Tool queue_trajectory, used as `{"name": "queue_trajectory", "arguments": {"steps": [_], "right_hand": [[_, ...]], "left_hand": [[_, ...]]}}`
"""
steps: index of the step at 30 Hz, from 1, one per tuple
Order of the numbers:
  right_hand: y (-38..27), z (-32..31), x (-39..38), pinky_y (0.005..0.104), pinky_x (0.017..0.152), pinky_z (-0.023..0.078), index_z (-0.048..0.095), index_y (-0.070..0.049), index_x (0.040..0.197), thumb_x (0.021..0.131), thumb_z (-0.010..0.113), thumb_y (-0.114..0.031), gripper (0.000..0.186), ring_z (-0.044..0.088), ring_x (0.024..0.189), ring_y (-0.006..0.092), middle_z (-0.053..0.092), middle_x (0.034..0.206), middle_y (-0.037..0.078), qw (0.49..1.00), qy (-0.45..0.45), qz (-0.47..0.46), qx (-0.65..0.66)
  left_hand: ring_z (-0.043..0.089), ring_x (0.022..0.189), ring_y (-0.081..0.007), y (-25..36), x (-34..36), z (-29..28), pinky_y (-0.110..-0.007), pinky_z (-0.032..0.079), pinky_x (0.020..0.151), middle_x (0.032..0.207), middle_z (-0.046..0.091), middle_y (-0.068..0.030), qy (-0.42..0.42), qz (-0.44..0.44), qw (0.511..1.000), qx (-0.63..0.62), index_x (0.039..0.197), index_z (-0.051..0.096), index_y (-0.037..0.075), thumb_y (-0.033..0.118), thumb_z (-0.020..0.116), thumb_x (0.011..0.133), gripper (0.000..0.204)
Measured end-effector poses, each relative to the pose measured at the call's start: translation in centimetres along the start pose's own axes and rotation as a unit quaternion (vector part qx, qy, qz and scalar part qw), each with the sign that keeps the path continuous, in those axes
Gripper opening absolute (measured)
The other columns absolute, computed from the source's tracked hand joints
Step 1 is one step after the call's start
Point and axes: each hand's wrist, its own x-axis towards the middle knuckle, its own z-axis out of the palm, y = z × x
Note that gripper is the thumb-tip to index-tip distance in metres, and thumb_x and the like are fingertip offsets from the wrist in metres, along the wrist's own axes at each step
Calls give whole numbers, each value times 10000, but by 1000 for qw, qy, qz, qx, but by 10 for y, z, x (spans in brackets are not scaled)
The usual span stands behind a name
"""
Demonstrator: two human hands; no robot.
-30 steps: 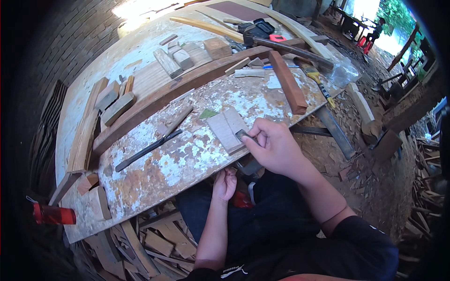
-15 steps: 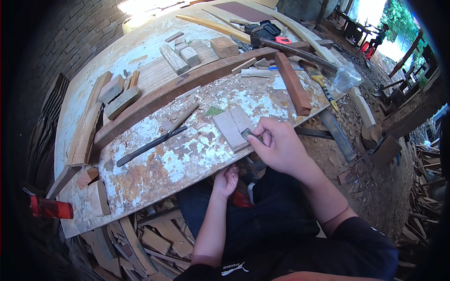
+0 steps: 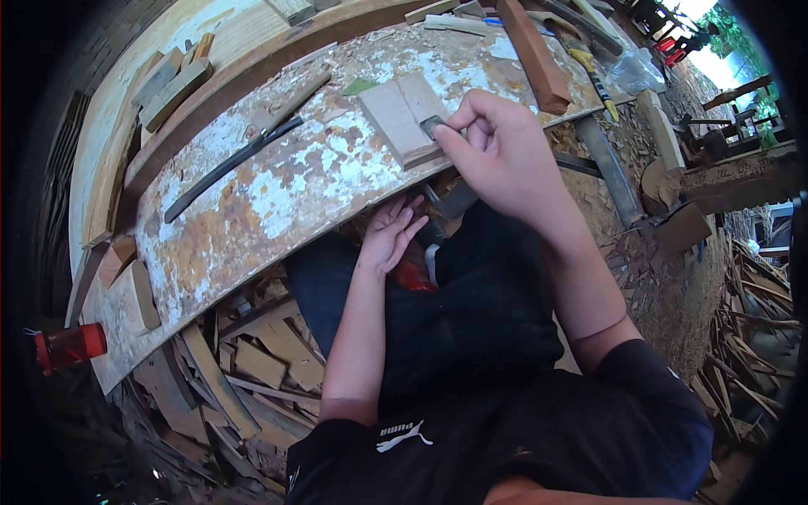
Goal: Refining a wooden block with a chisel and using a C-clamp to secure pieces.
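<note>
While the left hand (image 3: 391, 231) rests open underneath, the right hand (image 3: 497, 147) pinches what seems a small blade (image 3: 432, 126) against the wood block (image 3: 402, 118).

Workbench top (image 3: 278, 194): metal-looking sheet, matt, with flaking pale paint over rust-brown patches, rough and pitted. Flat block (image 3: 396, 118) under the right hand (image 3: 497, 156): bare, pale wood, smooth-sawn and matt. Small piece (image 3: 433, 126) pinched in the right fingers: dark grey, faintly shiny, apparently metal. Long curved strip (image 3: 231, 164) on the bench: black, dull. Bar (image 3: 534, 55) at the far edge: reddish-brown wood, planed. Offcuts (image 3: 244, 362) under the bench: raw, splintery wood. Can (image 3: 71, 347) at left: glossy red. Trousers (image 3: 471, 311): dark matt cloth.
</note>
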Motion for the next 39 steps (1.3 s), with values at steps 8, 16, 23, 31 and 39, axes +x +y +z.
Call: {"name": "queue_trajectory", "arguments": {"steps": [8, 16, 23, 31, 39], "right_hand": [[2, 4, -3, 208, 464, 256, 596, -35, 768, 883, 710, -93, 172, 363, 508, -14, 443, 548, -89, 999, 8, -31, 3], [4, 0, -4, 313, 496, 416, 619, 2, 791, 817, 727, -131, 173, 508, 489, 156, 529, 557, 75, 999, 23, -14, -27], [-4, 5, -2, 328, 512, 433, 622, -1, 789, 811, 723, -137, 171, 532, 513, 188, 545, 580, 93, 1000, 16, -16, -12], [0, -1, -2, 313, 509, 421, 639, -7, 790, 810, 727, -138, 159, 526, 527, 159, 532, 579, 76, 1000, -2, -4, -10], [5, -2, 0, 283, 484, 400, 637, -6, 787, 805, 750, -156, 189, 512, 523, 111, 543, 579, 48, 1000, 2, -15, -14]], "left_hand": [[625, 1103, -233, -19, 12, -36, -388, 555, 939, 1103, 630, -64, -9, -47, 992, -114, 1268, 537, 96, 126, 521, 1034, 235], [631, 855, -162, 1, 6, 11, -272, 555, 707, 958, 657, -76, 130, -82, 973, -175, 1172, 576, 5, 125, 537, 1027, 193], [652, 898, -169, -14, 11, -36, -267, 540, 669, 1025, 663, -76, 1, -60, 983, -175, 1198, 574, 15, 179, 518, 1046, 230], [615, 746, -126, 1, 15, -15, -211, 493, 548, 925, 626, -76, 31, -161, 967, -197, 1052, 569, 17, 255, 507, 1051, 246], [592, 616, -82, 6, 13, -20, -142, 472, 422, 857, 643, -93, 135, -160, 956, -204, 1149, 562, 7, 190, 511, 1048, 216]]}}
